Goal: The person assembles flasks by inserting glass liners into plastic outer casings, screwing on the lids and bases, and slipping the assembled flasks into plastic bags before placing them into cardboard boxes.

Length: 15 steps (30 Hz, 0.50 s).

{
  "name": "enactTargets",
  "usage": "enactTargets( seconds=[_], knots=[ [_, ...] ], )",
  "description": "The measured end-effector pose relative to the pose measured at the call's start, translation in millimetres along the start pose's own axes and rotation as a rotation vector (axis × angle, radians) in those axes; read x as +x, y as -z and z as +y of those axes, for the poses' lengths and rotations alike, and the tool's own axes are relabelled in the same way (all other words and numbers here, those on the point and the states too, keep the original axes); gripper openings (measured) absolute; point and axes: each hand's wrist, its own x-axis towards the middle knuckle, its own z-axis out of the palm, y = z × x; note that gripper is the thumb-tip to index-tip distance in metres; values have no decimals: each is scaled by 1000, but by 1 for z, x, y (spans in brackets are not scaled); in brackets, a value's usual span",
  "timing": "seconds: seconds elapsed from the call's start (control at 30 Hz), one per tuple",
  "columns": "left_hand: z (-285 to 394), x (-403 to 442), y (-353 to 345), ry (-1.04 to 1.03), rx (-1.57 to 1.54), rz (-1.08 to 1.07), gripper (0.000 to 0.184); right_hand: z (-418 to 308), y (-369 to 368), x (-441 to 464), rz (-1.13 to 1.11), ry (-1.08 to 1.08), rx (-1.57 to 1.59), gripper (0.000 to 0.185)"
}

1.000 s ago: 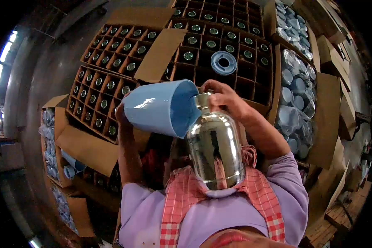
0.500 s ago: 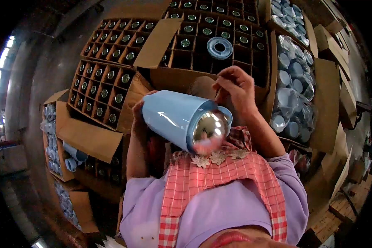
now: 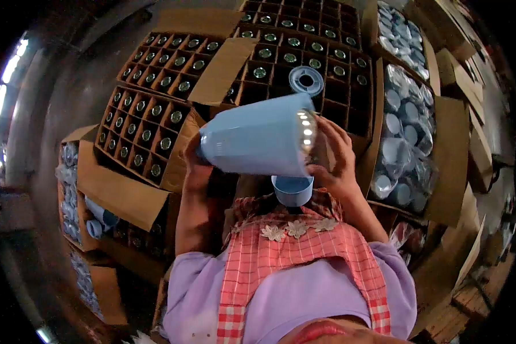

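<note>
A light blue vacuum flask (image 3: 255, 137) lies almost level in front of my chest, the rounded silver end of its glass liner (image 3: 307, 133) showing at the right. My left hand (image 3: 196, 152) is wrapped round the flask's narrower left end, its fingers partly hidden. At the liner end, my right hand (image 3: 335, 152) grips the rim with curved fingers and thumb. Below the flask, a small blue cup-shaped part (image 3: 293, 191) rests near my lap. A blue ring with a central hole (image 3: 306, 81) lies on the divided carton ahead.
Divided cartons (image 3: 146, 123) hold several silver-topped liners ahead and to the left. On the right, an open carton (image 3: 450, 157) contains plastic-wrapped blue parts (image 3: 404, 137). More blue parts (image 3: 100, 218) lie in boxes at the lower left. Cardboard flaps (image 3: 123, 198) stick out around me.
The flask has swung closer to level, its liner end turning up and away from me. My right hand has come down onto that end. The blue cup-shaped part now shows more fully below.
</note>
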Motion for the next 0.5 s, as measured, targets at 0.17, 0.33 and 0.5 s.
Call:
enactTargets(
  seconds=[0.17, 0.33, 0.5],
  knots=[
    [8, 8, -82, -278, 594, -72, 75, 132, 18, -56, 99, -475, 696, 65],
    [5, -6, -170, -800, 1212, -272, 95, 106, 2, -63, 383, -571, 1317, 67],
    [-8, -6, -191, -849, 1248, -251, 102, 83, 7, -41, 213, -309, 1492, 57]
  ],
)
